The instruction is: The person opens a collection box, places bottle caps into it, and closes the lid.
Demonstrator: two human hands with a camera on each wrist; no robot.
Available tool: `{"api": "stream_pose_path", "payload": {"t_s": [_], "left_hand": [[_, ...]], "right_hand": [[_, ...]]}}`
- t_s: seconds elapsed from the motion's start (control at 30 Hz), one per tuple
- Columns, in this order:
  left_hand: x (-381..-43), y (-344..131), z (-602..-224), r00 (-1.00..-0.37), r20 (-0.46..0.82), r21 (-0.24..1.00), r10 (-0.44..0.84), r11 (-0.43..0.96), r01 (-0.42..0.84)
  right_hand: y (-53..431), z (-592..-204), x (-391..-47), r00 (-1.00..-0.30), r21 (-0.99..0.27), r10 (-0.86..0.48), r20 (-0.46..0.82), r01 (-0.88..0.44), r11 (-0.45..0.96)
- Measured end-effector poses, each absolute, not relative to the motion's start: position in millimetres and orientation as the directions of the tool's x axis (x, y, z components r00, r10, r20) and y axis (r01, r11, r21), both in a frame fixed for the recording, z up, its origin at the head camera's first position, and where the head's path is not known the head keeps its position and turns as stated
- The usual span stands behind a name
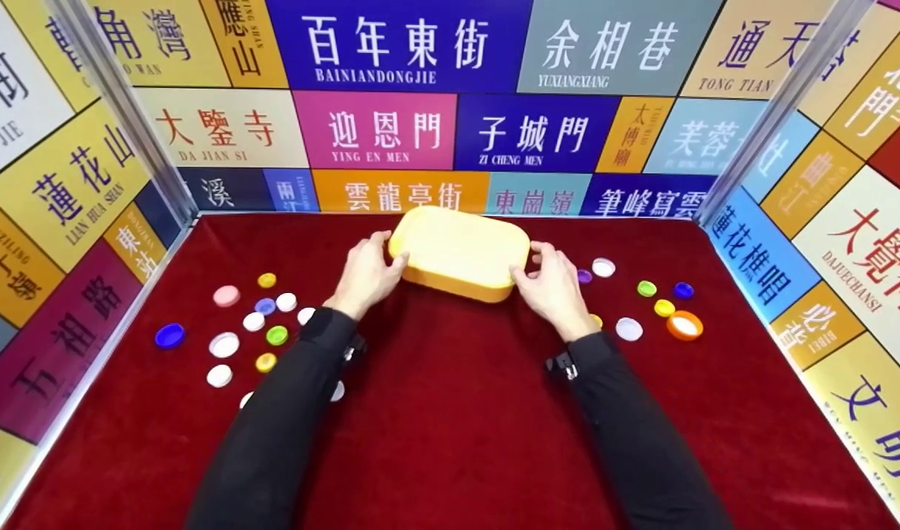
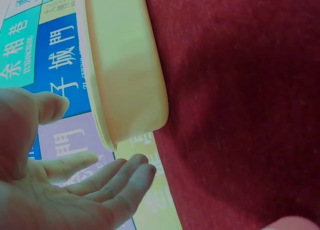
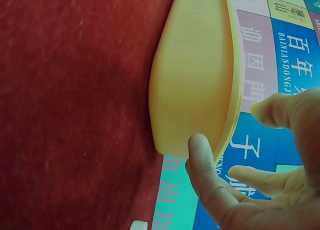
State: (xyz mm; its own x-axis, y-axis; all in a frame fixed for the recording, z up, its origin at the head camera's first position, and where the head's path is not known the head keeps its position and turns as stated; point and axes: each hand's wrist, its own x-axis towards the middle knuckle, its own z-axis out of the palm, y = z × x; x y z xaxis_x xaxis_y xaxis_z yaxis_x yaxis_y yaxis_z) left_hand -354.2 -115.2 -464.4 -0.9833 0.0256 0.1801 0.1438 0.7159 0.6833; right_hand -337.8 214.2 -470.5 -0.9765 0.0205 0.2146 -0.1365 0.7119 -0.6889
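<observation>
A yellow plastic box [image 1: 461, 254] with rounded corners and a paler top stands at the far edge of the red cloth. At its left end is my left hand [image 1: 367, 274], thumb near the front corner. My right hand [image 1: 553, 283] is at the opposite end, thumb beside the right front corner. In the left wrist view, the left hand [image 2: 75, 190] has its fingers loosely extended, with a gap to the box [image 2: 131, 74]. The right wrist view has the right hand [image 3: 265, 190] spread, one fingertip overlapping the end of the box [image 3: 195, 84].
Several coloured bottle caps lie scattered at the left, among them a blue cap [image 1: 170, 336] and a pink cap [image 1: 227, 296]. More are at the right, including an orange cap [image 1: 684, 325]. Printed sign panels [image 1: 382, 131] wall the red cloth [image 1: 457, 427] at back and sides.
</observation>
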Motion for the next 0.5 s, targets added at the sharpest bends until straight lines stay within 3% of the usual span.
{"api": "stream_pose_path", "payload": {"t_s": [0.5], "left_hand": [[-363.2,-111.0,-472.1,-0.97,0.241,0.688,-0.012,0.708,0.162]], "right_hand": [[203.9,-473.9,-338.6,-0.987,-0.824,0.079,0.138,-0.07,0.563]]}}
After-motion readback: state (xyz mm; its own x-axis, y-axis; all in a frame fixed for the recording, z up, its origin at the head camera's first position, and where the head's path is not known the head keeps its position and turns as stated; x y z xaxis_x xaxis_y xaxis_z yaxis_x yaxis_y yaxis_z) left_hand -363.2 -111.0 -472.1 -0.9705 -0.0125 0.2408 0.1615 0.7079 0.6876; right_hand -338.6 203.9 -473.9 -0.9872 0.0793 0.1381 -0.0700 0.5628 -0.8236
